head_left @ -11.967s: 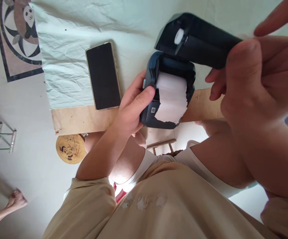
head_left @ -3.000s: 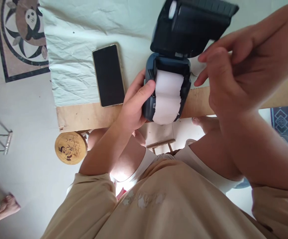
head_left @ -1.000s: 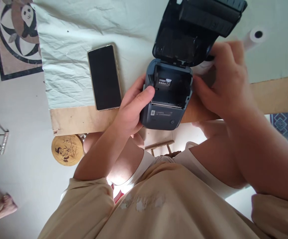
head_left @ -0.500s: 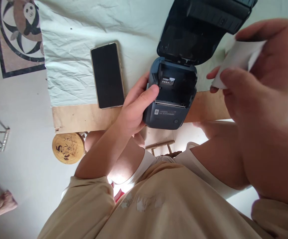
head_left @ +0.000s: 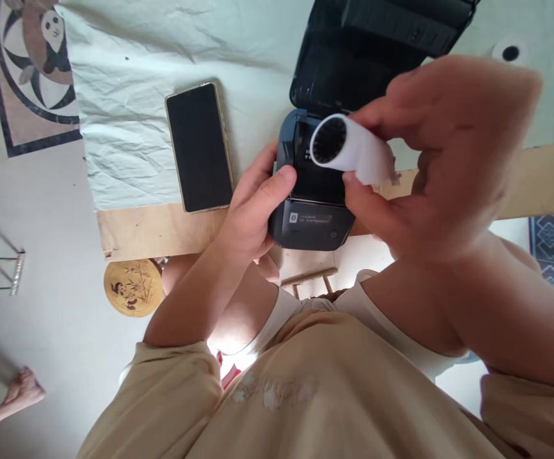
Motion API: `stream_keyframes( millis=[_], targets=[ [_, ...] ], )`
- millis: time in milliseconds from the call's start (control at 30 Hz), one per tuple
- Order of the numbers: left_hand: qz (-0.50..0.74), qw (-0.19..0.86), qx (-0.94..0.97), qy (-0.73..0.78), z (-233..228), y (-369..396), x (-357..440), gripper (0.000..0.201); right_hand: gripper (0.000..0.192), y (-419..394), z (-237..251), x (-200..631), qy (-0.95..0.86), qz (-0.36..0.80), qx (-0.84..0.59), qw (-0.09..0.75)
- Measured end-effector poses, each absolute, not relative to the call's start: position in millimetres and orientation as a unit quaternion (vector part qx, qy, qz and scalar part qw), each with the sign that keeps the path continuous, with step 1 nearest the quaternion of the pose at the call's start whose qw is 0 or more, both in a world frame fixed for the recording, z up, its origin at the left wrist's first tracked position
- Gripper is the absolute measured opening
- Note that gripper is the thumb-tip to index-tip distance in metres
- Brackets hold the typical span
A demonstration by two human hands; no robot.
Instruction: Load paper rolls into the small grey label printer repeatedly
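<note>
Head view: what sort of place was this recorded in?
Probably a room in a home, though a small shop can't be ruled out. Pointing that way are the pale green cloth spread over a wooden table, the round panda-decorated stool and the panda design on the floor.

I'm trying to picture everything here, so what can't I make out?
All in the head view:
Lid of the printer: far end cut off by the top edge.
Label inside it: partly covered by the held paper roll.
Second roll: partly behind the right hand.
Front lettering: too small and blurred to read.
</note>
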State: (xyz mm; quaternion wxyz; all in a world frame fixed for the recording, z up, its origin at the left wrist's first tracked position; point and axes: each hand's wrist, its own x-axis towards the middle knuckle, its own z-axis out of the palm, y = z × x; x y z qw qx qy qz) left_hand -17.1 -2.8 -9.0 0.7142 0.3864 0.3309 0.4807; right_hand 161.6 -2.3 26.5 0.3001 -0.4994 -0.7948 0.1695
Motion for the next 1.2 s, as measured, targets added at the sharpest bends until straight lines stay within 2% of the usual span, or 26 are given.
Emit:
stream_keyframes(
  millis=[133, 300, 433, 667, 867, 1033, 1200],
  targets=[
    [0.481, 0.71, 0.392, 0.334, -7.2, -3.8, -18.1, 0.027, 0.032, -0.8, 24.6, 156.2, -0.816, 0.042, -0.499, 0.29],
    [0.482, 0.716, 0.389, 0.321, -10.0, -2.9, -19.5, 0.03, 0.006, 4.6, 17.8, 156.4, -0.845, 0.027, -0.414, 0.338],
    [0.493, 0.713, 0.39, 0.313, -12.4, -2.9, -20.6, 0.027, 0.01, 2.7, 17.6, 160.0, -0.847, -0.003, -0.395, 0.355],
    [0.485, 0.721, 0.407, 0.281, -17.6, -2.6, -23.3, 0.025, 0.01, -9.6, 18.8, 155.7, -0.882, 0.027, -0.328, 0.336],
    [0.481, 0.703, 0.433, 0.295, -26.7, -1.0, -25.0, 0.038, 0.012, -9.5, 19.4, 157.4, -0.882, 0.043, -0.337, 0.325],
    [0.467, 0.665, 0.472, 0.343, -32.3, -0.2, -26.9, 0.07, 0.014, -11.3, 24.9, 157.3, -0.856, 0.063, -0.41, 0.309],
    [0.475, 0.657, 0.487, 0.326, -33.0, 1.7, -26.1, 0.075, 0.018, -13.6, 25.6, 155.1, -0.852, 0.082, -0.429, 0.287]
  ],
)
